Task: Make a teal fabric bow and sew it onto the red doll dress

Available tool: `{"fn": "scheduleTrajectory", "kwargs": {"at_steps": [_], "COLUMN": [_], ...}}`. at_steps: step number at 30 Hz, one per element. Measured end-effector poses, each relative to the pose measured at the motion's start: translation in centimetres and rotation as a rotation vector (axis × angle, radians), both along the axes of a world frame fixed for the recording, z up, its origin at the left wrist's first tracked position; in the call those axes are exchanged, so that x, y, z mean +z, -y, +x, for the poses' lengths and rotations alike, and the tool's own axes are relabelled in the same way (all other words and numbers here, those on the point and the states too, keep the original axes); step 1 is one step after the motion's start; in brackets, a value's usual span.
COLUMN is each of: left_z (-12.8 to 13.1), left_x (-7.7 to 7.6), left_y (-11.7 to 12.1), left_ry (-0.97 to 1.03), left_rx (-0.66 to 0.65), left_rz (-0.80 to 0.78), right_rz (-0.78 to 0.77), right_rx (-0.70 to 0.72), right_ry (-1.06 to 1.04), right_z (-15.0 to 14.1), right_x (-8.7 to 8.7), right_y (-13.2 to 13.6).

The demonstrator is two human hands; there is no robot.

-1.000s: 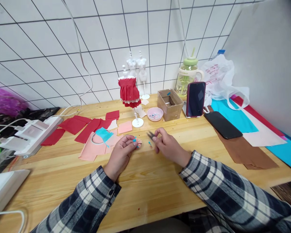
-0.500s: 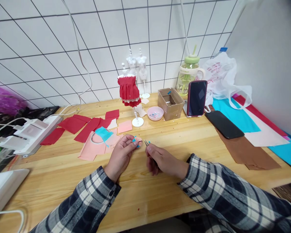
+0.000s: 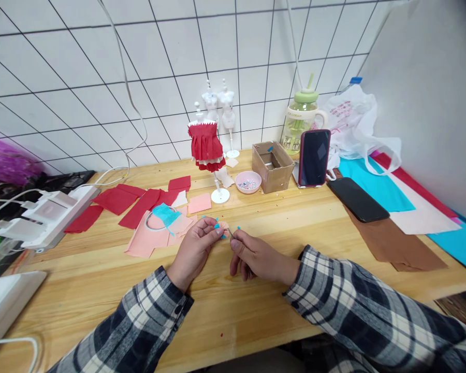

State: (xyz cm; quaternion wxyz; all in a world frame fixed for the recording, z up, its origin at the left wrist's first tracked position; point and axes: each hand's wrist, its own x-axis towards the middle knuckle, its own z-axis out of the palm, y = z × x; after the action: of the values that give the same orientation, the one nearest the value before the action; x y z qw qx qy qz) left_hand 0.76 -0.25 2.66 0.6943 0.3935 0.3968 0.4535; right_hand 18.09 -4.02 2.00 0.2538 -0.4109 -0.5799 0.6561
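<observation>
My left hand (image 3: 196,247) pinches a small pink pleated paper piece (image 3: 224,226) with blue bits along its edge. From the right, my right hand (image 3: 252,254) grips slim metal tweezers (image 3: 230,232), their tips at the pink piece; most of the tool is hidden in the fingers. Left of my hands, pink crepe paper (image 3: 142,243) lies flat with a ring and a blue scrap (image 3: 164,213) on it. Behind them stands a small white mannequin (image 3: 220,196) dressed in a red pleated paper dress (image 3: 205,145).
Red paper pieces (image 3: 118,198) lie at left, near a white power strip (image 3: 68,212). Toward the wall are a pink bowl of beads (image 3: 248,189), a cardboard box (image 3: 277,178), a propped phone (image 3: 314,158) and a drink bottle (image 3: 301,119). Another phone (image 3: 358,199) rests on brown paper (image 3: 399,248).
The tweezers have moved slightly left, so their tips now meet the pink piece. My left hand has barely shifted, and the piece in it is turned a little.
</observation>
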Motion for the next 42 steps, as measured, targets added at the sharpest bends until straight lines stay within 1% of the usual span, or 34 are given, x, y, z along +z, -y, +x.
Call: {"fn": "scheduleTrajectory", "kwargs": {"at_steps": [5,12,23,31,42], "left_z": [-0.13,-0.15,-0.09,-0.14,-0.25], "left_x": [-0.21,-0.27,0.02,-0.09,-0.39], "left_y": [-0.07,-0.13,-0.05,-0.11,-0.26], "left_ry": [-0.005,-0.032,-0.036,-0.049,-0.031], "left_rx": [-0.020,-0.082,-0.087,-0.086,-0.076], "left_rz": [0.004,0.016,0.008,0.017,0.015], "right_rz": [0.038,0.096,0.103,0.108,0.133], "right_rx": [0.003,-0.017,-0.025,-0.023,-0.017], "right_ry": [0.016,0.024,0.030,0.023,0.073], "right_z": [0.04,0.11,0.18,0.22,0.27], "right_x": [-0.23,-0.26,-0.23,-0.24,-0.24], "right_y": [-0.05,0.00,-0.07,-0.14,-0.26]}}
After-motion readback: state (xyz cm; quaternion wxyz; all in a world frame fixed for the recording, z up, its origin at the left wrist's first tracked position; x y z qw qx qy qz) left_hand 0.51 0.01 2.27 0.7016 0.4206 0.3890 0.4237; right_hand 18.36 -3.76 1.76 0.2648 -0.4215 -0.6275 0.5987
